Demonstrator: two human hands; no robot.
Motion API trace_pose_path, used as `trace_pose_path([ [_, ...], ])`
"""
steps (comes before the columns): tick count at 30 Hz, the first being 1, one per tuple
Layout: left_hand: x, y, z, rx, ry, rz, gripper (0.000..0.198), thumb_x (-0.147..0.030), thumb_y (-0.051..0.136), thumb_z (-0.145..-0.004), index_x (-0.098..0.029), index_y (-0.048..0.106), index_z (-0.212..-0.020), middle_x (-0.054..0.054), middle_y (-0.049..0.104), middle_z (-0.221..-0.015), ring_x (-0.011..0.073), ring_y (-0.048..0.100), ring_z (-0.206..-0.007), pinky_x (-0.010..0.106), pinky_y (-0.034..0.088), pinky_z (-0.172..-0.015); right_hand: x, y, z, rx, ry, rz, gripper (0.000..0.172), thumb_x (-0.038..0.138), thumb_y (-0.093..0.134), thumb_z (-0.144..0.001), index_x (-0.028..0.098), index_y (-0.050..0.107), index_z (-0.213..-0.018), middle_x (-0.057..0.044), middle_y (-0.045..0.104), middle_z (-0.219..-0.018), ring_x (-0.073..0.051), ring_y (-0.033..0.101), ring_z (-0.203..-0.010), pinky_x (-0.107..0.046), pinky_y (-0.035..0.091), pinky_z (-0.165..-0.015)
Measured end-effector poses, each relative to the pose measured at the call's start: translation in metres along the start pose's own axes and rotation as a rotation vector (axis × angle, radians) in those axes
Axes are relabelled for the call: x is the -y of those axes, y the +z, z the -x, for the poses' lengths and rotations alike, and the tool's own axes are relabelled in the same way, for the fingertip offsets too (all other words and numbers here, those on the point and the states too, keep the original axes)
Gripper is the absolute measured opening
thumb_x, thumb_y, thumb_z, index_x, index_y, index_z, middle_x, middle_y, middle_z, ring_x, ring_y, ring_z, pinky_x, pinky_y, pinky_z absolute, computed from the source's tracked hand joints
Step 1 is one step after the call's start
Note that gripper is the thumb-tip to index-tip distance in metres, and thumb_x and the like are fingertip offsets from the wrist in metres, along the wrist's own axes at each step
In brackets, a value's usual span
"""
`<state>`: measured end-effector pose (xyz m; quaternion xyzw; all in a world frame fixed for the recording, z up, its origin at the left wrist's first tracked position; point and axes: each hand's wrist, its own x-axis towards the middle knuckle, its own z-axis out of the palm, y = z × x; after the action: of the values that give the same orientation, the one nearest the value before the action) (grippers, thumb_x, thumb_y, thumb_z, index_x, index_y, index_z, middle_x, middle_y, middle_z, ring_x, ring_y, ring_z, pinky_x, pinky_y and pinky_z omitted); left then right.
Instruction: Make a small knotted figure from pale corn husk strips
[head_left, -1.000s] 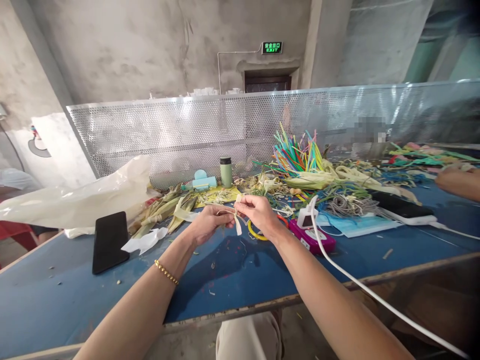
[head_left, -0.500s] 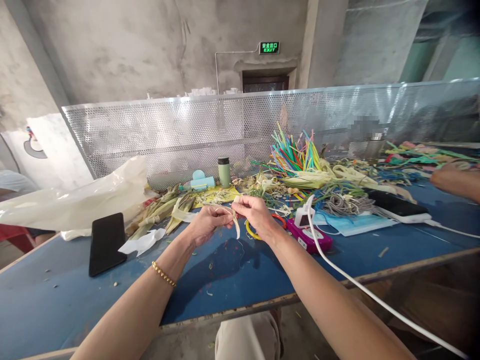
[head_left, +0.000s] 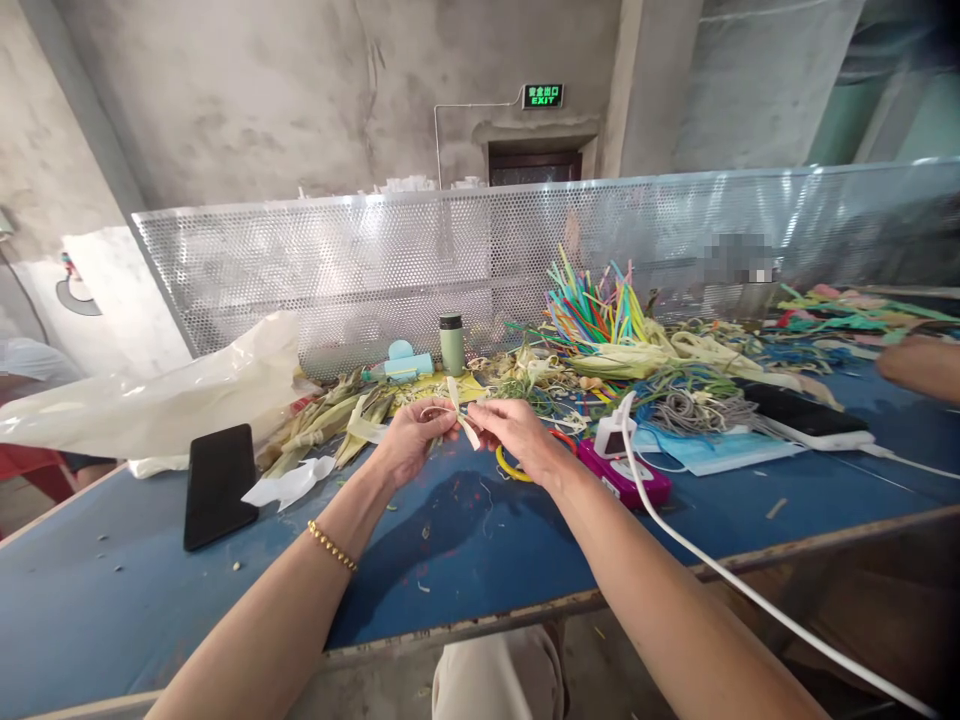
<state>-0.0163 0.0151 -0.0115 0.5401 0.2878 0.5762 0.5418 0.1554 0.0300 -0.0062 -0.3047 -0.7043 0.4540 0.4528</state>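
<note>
Over the blue table, both my hands meet at a pale corn husk strip (head_left: 468, 430). My left hand (head_left: 409, 443), a beaded bracelet on its wrist, pinches the strip between thumb and fingers. From the other side my right hand (head_left: 514, 432) grips it with thumb and forefinger. One end of the husk stands up between the hands and another points down; a thin loop curves over my left thumb. A yellow ring-shaped item (head_left: 513, 466) lies behind my right hand, partly hidden by it.
A black phone (head_left: 220, 487) and white paper (head_left: 289, 484) lie left, beside corn husks (head_left: 319, 430). Behind stands a green tumbler (head_left: 451, 346). To the right are colourful stems (head_left: 592, 305), a purple box (head_left: 622, 472) with a white cable (head_left: 720, 572), and a co-worker's hand (head_left: 919, 365).
The husk strip has turned: its end hung down below my fingers, and now one end stands up between my hands. My hands stay close together, slightly lower on the left.
</note>
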Motion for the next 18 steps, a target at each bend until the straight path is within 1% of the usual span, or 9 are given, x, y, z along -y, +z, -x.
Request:
trace_pose_path([
  [3, 0.0001, -0.0007, 0.0, 0.048, -0.021, 0.005, 0.025, -0.024, 0.083, -0.063, -0.01, 0.068, -0.078, 0.003, 0.064, -0.068, 0.0101, 0.058, -0.061, 0.023, 0.044, -0.062, 0.0009, 0.0003, 0.0009, 0.006, -0.013, -0.003, 0.035, 0.046, 0.067, -0.075, 0.014, 0.058, -0.061, 0.001, 0.056, -0.054, -0.009, 0.045, -0.05, -0.023, 0.034, -0.051],
  [6, 0.001, 0.0004, 0.0005, 0.067, -0.021, -0.007, 0.024, -0.023, 0.083, -0.062, -0.009, 0.068, -0.075, 0.003, 0.064, -0.068, 0.01, 0.058, -0.061, 0.023, 0.044, -0.062, -0.0017, 0.0007, -0.0005, -0.016, -0.052, 0.076, 0.031, 0.04, 0.062, -0.079, 0.015, 0.057, -0.062, 0.001, 0.054, -0.054, -0.009, 0.044, -0.05, -0.023, 0.034, -0.051],
  [9, 0.0033, -0.0001, 0.0005, 0.038, -0.033, -0.002, 0.025, -0.024, 0.083, -0.061, -0.01, 0.066, -0.073, 0.002, 0.062, -0.062, 0.01, 0.057, -0.058, 0.024, 0.044, -0.061, -0.0044, 0.0004, -0.002, -0.099, -0.188, 0.318, 0.021, 0.03, 0.057, -0.082, 0.015, 0.059, -0.066, 0.001, 0.056, -0.058, -0.011, 0.047, -0.055, -0.024, 0.035, -0.054],
  [11, 0.0048, -0.0014, 0.0002, 0.041, -0.045, 0.03, 0.027, -0.024, 0.084, -0.061, -0.01, 0.065, -0.073, 0.002, 0.062, -0.061, 0.0102, 0.057, -0.057, 0.024, 0.045, -0.06, -0.0047, 0.0002, -0.0025, -0.138, -0.291, 0.464, 0.017, 0.023, 0.055, -0.083, 0.016, 0.059, -0.069, 0.001, 0.059, -0.063, -0.011, 0.049, -0.059, -0.024, 0.036, -0.059],
  [14, 0.0051, -0.0032, -0.0001, 0.056, -0.063, 0.064, 0.026, -0.023, 0.083, -0.061, -0.01, 0.064, -0.073, 0.002, 0.062, -0.061, 0.0105, 0.058, -0.057, 0.024, 0.045, -0.06, -0.0044, 0.0005, -0.0025, -0.175, -0.381, 0.555, 0.014, 0.019, 0.054, -0.085, 0.017, 0.058, -0.072, 0.0, 0.061, -0.068, -0.013, 0.053, -0.065, -0.025, 0.038, -0.064],
  [18, 0.0035, -0.0036, 0.0003, 0.064, -0.078, 0.07, 0.024, -0.021, 0.083, -0.061, -0.01, 0.064, -0.072, 0.003, 0.062, -0.06, 0.0111, 0.057, -0.056, 0.025, 0.045, -0.059, -0.0052, 0.001, -0.003, -0.201, -0.46, 0.62, 0.015, 0.017, 0.054, -0.087, 0.018, 0.056, -0.072, -0.002, 0.06, -0.072, -0.014, 0.053, -0.069, -0.026, 0.038, -0.067],
])
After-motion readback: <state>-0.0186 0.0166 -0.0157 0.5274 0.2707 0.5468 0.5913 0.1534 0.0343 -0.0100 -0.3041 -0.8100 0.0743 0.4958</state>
